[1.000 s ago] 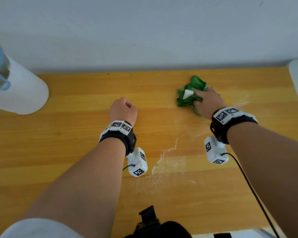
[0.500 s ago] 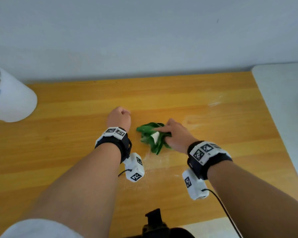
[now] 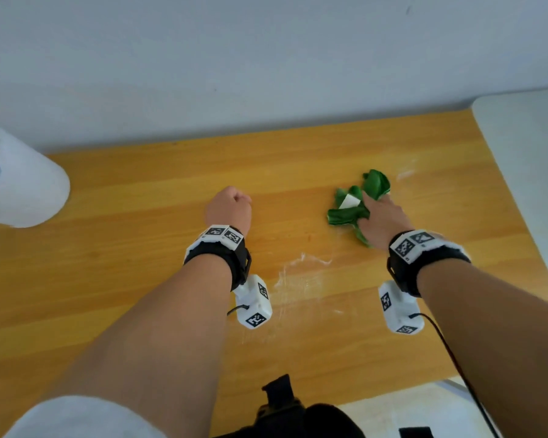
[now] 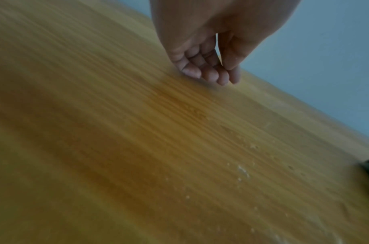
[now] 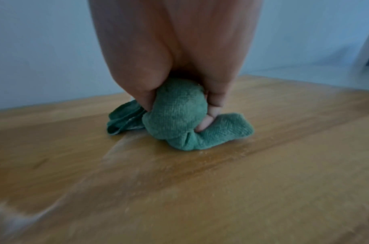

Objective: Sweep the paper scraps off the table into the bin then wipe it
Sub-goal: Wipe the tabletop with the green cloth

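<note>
My right hand grips a bunched green cloth and presses it on the wooden table, right of centre. In the right wrist view the cloth bulges out between thumb and fingers. My left hand rests on the table as a fist, left of the cloth and apart from it. The left wrist view shows its fingers curled in, holding nothing. Whitish wet streaks and small crumbs lie on the wood between my forearms. No paper scraps show.
A white bin stands past the table's left edge. A grey wall runs along the far edge. A pale grey surface adjoins the table on the right. A black device sits at the near edge.
My right hand has carried the cloth from beside my left fist out to the right and farther back. The left fist has stayed in place.
</note>
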Tool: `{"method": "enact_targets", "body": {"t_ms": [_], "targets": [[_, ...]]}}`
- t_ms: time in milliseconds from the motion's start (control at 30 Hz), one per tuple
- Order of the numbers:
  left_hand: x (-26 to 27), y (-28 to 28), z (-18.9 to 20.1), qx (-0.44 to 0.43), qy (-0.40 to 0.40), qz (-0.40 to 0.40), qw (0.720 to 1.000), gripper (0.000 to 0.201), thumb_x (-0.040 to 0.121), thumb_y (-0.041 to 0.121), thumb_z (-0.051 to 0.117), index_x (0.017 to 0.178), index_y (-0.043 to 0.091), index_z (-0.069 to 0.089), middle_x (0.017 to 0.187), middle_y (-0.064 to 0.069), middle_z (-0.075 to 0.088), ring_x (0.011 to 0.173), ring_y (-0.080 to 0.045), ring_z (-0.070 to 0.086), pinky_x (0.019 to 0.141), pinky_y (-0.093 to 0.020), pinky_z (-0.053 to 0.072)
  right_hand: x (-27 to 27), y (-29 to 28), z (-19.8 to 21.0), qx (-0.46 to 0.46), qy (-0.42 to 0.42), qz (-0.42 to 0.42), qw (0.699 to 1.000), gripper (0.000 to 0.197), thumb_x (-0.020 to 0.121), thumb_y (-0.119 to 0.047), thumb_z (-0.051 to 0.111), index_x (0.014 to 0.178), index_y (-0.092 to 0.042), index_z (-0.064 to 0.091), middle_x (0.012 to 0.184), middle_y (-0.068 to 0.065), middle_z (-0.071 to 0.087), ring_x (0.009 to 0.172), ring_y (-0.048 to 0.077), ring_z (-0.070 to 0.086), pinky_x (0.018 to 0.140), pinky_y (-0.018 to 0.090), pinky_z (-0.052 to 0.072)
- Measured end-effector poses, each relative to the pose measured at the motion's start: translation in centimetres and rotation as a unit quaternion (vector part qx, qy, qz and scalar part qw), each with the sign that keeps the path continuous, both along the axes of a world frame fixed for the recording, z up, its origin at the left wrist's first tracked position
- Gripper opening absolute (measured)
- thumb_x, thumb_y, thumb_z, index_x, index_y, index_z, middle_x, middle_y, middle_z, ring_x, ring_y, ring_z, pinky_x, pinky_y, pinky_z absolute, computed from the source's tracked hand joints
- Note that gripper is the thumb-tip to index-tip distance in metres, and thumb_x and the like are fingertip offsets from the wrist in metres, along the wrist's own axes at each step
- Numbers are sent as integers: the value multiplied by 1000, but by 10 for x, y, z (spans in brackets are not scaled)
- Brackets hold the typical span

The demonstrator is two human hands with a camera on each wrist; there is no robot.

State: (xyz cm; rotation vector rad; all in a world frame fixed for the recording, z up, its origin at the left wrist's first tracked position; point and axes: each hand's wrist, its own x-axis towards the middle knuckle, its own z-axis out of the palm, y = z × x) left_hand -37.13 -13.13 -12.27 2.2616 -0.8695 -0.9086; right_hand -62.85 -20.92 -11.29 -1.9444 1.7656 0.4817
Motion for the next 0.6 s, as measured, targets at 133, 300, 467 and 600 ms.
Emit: {"method": "enact_targets", "body": {"t_ms": [133, 300, 467, 600], "targets": [[-2, -10, 1, 2, -4, -12, 1000, 31, 91, 6, 40, 96, 19, 68, 83, 0, 64, 51, -13, 46, 46, -24, 32, 21, 35, 7, 12, -39, 76, 996, 66, 96, -30, 46, 155, -30, 16, 152, 16, 27, 123, 39, 45, 98, 41, 45], [-11, -23, 8, -10, 2, -31, 999, 32, 91, 4, 39, 96, 16, 68, 92, 2, 65, 57, -12, 49, 49, -25, 36, 46, 76, 14, 94, -174, 100, 975, 56, 93, -25, 54, 147, -31, 39, 137, 3, 43, 94, 19, 51, 76, 28, 44], [-21, -37, 16, -20, -4, -45, 999, 29, 91, 6, 41, 93, 17, 68, 88, 4, 63, 56, -12, 50, 49, -25, 38, 30, 57, 28, 50, -267, -64, 960, 47, 93, -22, 55, 140, -25, 50, 92, -2, 55, 78, 31, 61, 67, 39, 51], [-27, -48, 15, -11, -1, -47, 999, 29, 91, 6, 41, 89, 20, 67, 75, 11, 56, 54, -12, 49, 46, -25, 34, -23, 3, 35, -35, -275, -182, 943, 44, 92, -21, 54, 136, -22, 55, 85, 1, 67, 83, 40, 66, 60, 39, 51]]}}
